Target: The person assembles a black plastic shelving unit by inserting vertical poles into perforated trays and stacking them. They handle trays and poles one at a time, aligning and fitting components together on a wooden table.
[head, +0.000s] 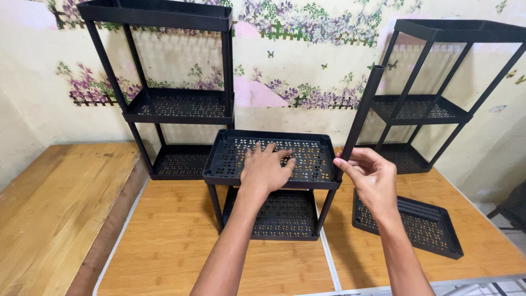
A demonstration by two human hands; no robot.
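A small black plastic rack (219,164) with two perforated shelves stands on the wooden table (164,257) in front of me. My left hand (266,167) lies flat, fingers spread, on its top shelf. My right hand (372,178) pinches a black tube (366,107) near its lower end, at the shelf's front right corner. The tube stands almost upright, leaning slightly right.
A finished black three-shelf rack (178,104) stands at the back left and another (433,107) at the back right, both against a flowered wall. A loose perforated black shelf (433,233) lies on the table at the right. A second wooden table (55,203) adjoins on the left.
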